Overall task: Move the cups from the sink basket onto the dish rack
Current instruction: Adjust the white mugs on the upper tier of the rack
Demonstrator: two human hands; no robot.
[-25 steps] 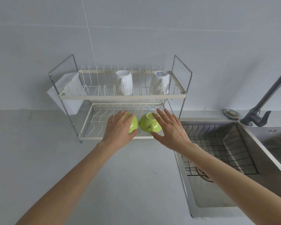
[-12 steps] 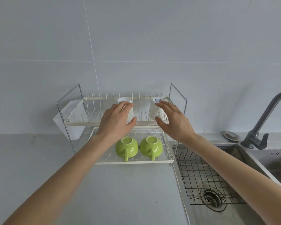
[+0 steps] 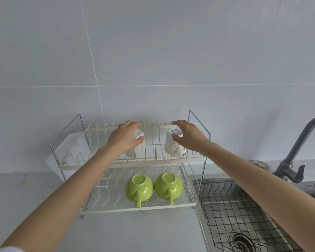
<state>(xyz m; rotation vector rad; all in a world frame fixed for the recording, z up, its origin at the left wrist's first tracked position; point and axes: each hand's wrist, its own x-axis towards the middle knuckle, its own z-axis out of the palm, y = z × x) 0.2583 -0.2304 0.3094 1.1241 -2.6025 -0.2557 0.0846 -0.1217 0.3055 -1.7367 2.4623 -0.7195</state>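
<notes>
Two green cups (image 3: pixel 139 186) (image 3: pixel 168 185) lie upside down on the lower tier of the white wire dish rack (image 3: pixel 135 209), handles toward me. On the upper tier stand two white cups, upside down. My left hand (image 3: pixel 124 138) closes around the top of the left white cup (image 3: pixel 139 137). My right hand (image 3: pixel 189 136) grips the top of the right white cup (image 3: pixel 172 147), which has a blue-edged label on its base. The black wire sink basket (image 3: pixel 235 211) holds no cups.
The steel sink lies right of the rack, with its drain (image 3: pixel 243 240) under the basket. A dark faucet (image 3: pixel 296 153) rises at the far right. A white cloth (image 3: pixel 71 151) hangs off the rack's left end. Grey countertop spreads in front.
Both hands left the green cups on the lower tier and rose to the upper tier, where they now grip the two white cups. The view tilted upward.
</notes>
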